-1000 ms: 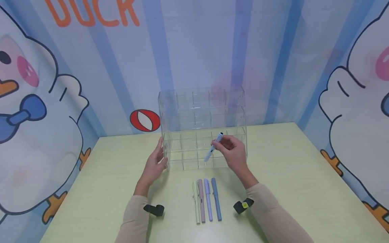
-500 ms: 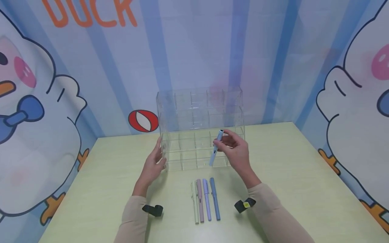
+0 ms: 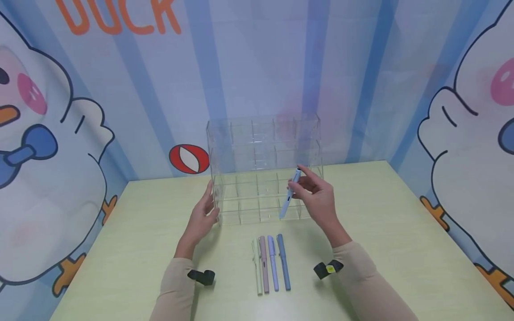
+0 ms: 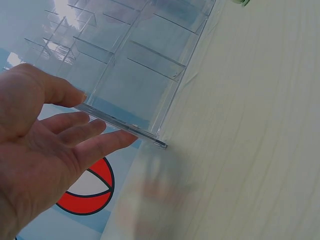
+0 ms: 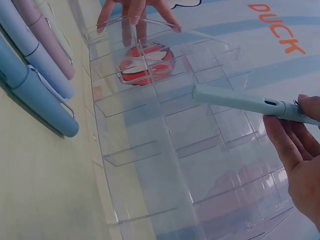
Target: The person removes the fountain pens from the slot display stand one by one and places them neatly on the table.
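A clear acrylic rack (image 3: 263,156) with stepped rows of compartments stands on the table. My left hand (image 3: 201,218) holds its left side; in the left wrist view the thumb and fingers pinch the side panel (image 4: 120,124). Between thumb and fingers, my right hand (image 3: 320,201) pinches a light blue capped pen (image 3: 289,196). The pen is tilted, its lower end overlapping the lowest front row in the head view. The right wrist view shows the same pen (image 5: 235,100) in front of the dividers, its far end beyond the fingers.
Nearer the body, a pale green pen (image 3: 258,269), a mauve pen (image 3: 264,265), a lavender pen (image 3: 273,264) and a darker blue pen (image 3: 283,263) lie side by side on the table (image 3: 401,249). Behind the rack rises a striped cartoon backdrop (image 3: 257,67).
My right hand has shifted to the right with the light blue pen, which first turned steeper and then leaned over a little again. The left hand keeps its place on the rack.
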